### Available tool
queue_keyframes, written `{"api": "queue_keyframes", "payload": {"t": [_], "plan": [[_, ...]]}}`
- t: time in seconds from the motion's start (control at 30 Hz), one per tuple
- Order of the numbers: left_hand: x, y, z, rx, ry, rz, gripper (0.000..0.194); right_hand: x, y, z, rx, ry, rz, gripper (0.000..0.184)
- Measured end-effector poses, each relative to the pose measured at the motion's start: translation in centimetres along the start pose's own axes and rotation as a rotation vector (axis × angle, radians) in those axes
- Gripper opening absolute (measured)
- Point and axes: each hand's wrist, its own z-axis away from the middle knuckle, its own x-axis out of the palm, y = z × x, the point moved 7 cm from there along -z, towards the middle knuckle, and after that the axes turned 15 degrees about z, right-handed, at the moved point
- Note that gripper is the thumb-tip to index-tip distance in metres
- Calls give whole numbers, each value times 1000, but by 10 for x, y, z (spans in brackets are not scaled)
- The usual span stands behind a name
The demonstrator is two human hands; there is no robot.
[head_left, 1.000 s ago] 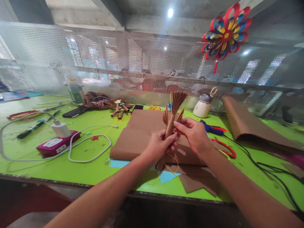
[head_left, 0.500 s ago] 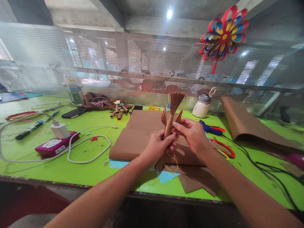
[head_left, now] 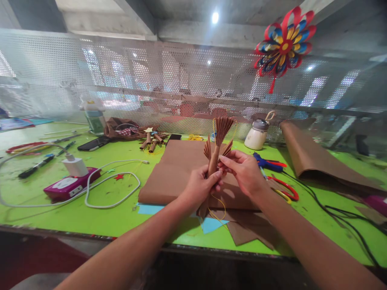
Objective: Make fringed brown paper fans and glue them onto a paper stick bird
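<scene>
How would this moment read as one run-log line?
left hand: holds brown rolled-paper tube with pleated paper fans | right hand: fingertips at tube's side | bright green tabletop: brown paper sheet, white grey-lidded bottle

Desk [head_left: 115,219]: bright green top, dark worn front edge; spreads below the left hand [head_left: 196,187] and out to both sides. Partition [head_left: 193,76]: grey, perforated; stands upright beyond the right hand [head_left: 243,171], bright patches showing in it. Ceiling [head_left: 187,12]: grey, with beam [head_left: 137,14]; high beyond both hands. Lamp [head_left: 215,17]: round, glaring white; well above the right hand.
</scene>
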Motion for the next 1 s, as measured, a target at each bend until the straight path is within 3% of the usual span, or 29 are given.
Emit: {"api": "queue_keyframes", "payload": {"t": [0.5, 0.77, 1.0], "plan": [[-6, 0, -2, 10, 34, 37, 38, 3, 5, -1, 38, -26, -81, 28], [-10, -3, -4, -2, 88, 22, 35, -13, -4, -7, -40, 102, 0, 27], [-6, 0, -2, -2, 73, -9, 32, -13, -10, -13, -64, 122, 57, 27]]}}
